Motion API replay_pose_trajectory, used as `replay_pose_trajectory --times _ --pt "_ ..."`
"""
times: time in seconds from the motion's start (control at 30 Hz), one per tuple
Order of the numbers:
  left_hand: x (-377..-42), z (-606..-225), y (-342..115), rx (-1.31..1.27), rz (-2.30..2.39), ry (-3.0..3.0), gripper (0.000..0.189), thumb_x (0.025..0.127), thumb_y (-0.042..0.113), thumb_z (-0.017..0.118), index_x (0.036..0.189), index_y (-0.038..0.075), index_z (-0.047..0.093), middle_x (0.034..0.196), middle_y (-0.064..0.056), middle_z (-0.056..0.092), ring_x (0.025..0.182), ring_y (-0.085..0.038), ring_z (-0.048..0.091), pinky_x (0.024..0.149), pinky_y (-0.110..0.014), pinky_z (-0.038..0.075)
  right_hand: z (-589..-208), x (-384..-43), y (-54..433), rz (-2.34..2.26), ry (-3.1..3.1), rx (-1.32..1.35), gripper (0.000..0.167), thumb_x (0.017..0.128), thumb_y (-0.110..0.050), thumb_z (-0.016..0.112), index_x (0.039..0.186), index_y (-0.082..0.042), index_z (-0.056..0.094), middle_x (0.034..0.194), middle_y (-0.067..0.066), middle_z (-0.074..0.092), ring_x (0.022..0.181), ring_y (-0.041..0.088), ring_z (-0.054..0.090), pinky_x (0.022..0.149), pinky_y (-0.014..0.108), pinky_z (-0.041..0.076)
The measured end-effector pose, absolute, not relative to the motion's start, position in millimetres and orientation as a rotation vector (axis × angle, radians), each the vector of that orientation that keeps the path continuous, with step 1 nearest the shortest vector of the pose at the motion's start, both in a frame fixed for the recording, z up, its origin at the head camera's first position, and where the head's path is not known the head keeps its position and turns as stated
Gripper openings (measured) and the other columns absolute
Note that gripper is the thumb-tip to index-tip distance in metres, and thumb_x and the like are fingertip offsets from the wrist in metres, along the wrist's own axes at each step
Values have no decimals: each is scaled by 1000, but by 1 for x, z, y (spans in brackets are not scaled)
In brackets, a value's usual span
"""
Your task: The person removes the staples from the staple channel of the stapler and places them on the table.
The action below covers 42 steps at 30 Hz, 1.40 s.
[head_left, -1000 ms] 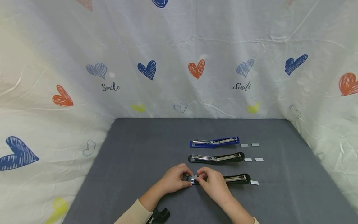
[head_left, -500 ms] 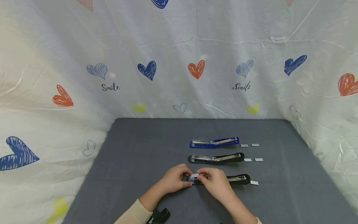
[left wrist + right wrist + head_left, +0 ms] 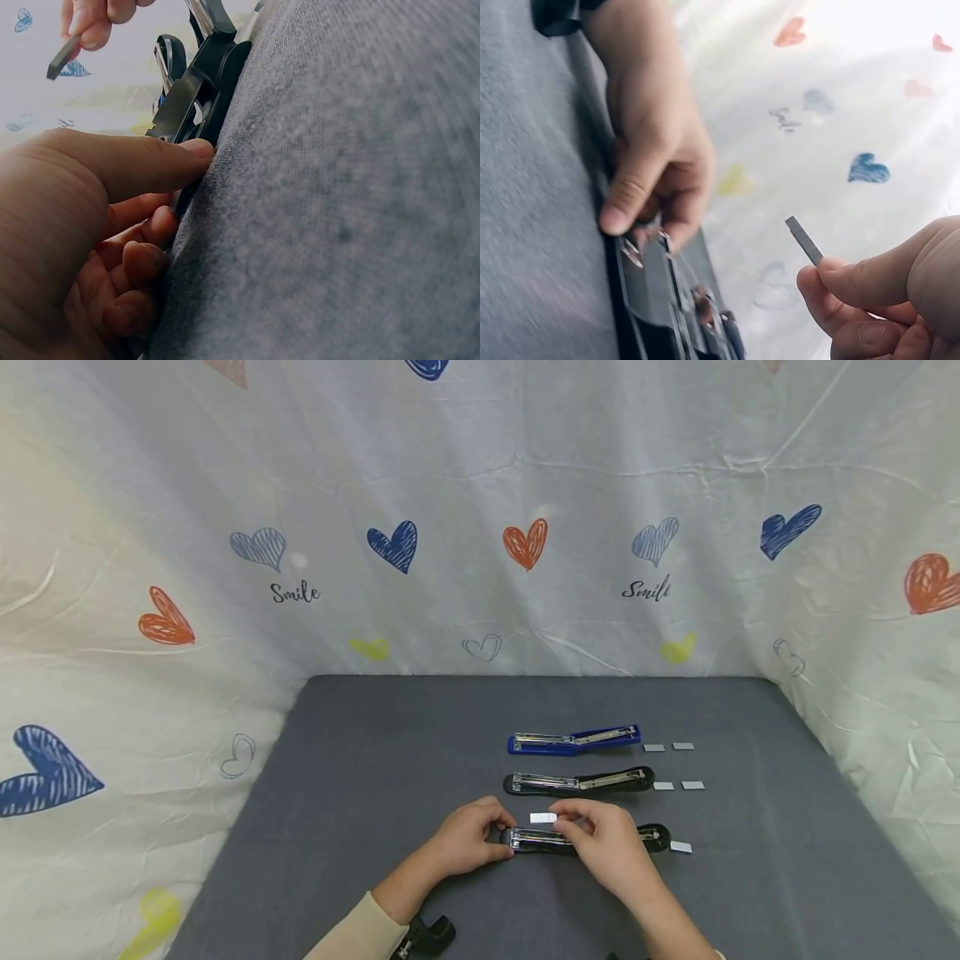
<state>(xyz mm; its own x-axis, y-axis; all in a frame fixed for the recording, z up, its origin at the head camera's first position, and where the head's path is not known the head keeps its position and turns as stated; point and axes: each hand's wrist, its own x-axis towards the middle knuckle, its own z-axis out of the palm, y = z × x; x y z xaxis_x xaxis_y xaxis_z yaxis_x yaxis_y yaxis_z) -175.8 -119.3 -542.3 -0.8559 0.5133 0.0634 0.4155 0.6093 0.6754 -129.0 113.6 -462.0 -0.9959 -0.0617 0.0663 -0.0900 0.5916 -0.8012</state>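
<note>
The nearest black stapler [image 3: 536,841] lies opened out flat, its metal staple channel facing up. My left hand [image 3: 471,838] grips its left end, thumb on the near side and fingers on the far side. A short strip of staples [image 3: 542,817] is pinched between the thumb and index finger of my right hand [image 3: 609,843], which partly covers the stapler's middle. In the right wrist view the strip of staples [image 3: 804,238] is held clear of the stapler [image 3: 649,300]. The left wrist view shows my left thumb [image 3: 161,161] against the stapler's side.
Behind lie another opened black stapler [image 3: 547,784] and an opened blue stapler [image 3: 543,743]. Staple strips [image 3: 681,847] lie beside the staplers' right ends, one by the nearest and pairs by the others. The grey table [image 3: 390,743] meets a white curtain [image 3: 450,610].
My right hand has lifted the strip of staples up from the nearest stapler's left end and drawn it to the right. My left hand keeps its hold in place.
</note>
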Motion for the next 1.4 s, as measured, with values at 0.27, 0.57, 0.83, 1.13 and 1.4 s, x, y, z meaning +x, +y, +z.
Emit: replay_pose_trajectory --times 0.27,0.57,0.83,1.13,1.4 --pt "-175 -541 -120 776 1072 2694 29 80 23 90 104 22 76 91 13 55 66 -1 45 61 -20 39 -452 -126 141 1368 -2729 108 15 91 -6 78 105 -12 80 83 -4 68 50 8 39 46 27 34" --pt "-176 -542 -119 770 1077 2678 29 80 23 90 105 22 76 92 13 55 66 -2 45 61 -21 40 -443 -125 171 1340 -2686 57 16 92 -4 75 108 -6 78 86 1 69 51 8 39 48 27 35" --pt "-177 -544 -119 779 1055 2691 29 80 23 90 105 23 75 91 14 55 67 -2 46 62 -21 40 -439 -121 191 1313 -2674 -8 19 94 -8 75 113 -5 78 91 5 72 48 10 37 45 28 34" --pt "-177 -544 -118 772 1065 2682 29 81 23 90 106 23 75 92 14 55 66 -2 46 62 -21 41 -440 -116 211 1258 -2624 -49 20 94 -7 75 113 -4 77 90 8 71 49 8 36 44 29 33" --pt "-177 -544 -118 765 1056 2686 29 81 23 90 106 23 75 92 15 54 67 -2 45 62 -22 41 -446 -110 231 1183 -2598 -146 19 92 -8 77 111 -4 78 85 5 74 54 6 44 49 28 37"
